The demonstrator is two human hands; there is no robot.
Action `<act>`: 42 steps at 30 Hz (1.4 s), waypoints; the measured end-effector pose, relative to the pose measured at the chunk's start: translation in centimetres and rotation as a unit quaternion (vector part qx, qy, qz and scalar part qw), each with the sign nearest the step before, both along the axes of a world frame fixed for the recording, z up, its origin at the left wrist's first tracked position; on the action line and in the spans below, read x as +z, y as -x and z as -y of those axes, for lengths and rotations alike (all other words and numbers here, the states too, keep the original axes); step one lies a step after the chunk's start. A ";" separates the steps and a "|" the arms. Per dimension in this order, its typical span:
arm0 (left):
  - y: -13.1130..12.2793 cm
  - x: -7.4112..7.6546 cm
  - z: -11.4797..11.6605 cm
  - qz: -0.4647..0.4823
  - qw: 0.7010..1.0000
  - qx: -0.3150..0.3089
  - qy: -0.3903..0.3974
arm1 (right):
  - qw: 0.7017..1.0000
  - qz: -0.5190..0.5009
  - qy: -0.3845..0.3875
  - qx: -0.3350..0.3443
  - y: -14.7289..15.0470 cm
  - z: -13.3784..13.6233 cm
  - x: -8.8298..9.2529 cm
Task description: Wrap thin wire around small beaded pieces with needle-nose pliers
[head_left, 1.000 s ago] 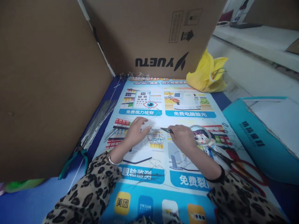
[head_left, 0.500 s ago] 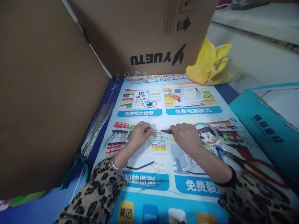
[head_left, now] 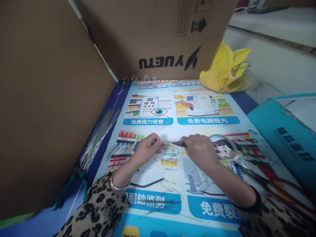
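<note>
My left hand is closed in a pinch at the centre, with a thin wire running from its fingertips towards the right. In my right hand are dark pointed pliers, their handles hidden by my fingers. The plier tips point left at the wire, close to my left fingertips; whether the jaws grip it is too small to tell. Below the hands, curled thin wire pieces lie on the printed poster.
A wire bundle and teal-handled pliers lie left. Red-handled scissors and a clear ring are right. Cardboard stands behind, beside a yellow bag. A teal box is far right.
My left fingers have curled in more tightly on the wire. The plier tips stay pointed left between the hands. The whole view has shifted slightly.
</note>
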State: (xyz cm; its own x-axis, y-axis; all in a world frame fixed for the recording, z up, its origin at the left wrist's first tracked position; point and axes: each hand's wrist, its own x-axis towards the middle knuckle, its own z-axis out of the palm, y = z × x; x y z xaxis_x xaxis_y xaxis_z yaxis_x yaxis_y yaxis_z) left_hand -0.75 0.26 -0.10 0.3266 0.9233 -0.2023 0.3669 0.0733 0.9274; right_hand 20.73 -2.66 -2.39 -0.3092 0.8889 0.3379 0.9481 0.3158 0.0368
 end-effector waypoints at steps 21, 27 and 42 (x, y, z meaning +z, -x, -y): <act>0.3 -0.8 -0.3 0.043 0.999 -0.016 0.022 | 0.995 0.055 -0.073 0.030 0.0 0.2 0.7; 0.4 -0.3 -0.3 0.064 0.997 -0.008 0.037 | 0.995 0.056 -0.068 0.051 -0.1 0.2 0.5; 0.5 -0.2 -0.4 0.010 0.996 -0.052 0.068 | 0.994 -0.082 0.066 0.008 0.3 -0.2 -0.4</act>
State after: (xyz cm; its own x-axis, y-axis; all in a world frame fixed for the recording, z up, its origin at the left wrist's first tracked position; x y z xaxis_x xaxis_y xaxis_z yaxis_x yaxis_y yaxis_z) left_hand -1.24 0.62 -0.29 0.4241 0.8491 -0.3150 0.3610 0.1605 0.9187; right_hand 20.40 -2.49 -2.77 -0.2745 0.9242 0.2656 0.9328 0.3230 -0.1600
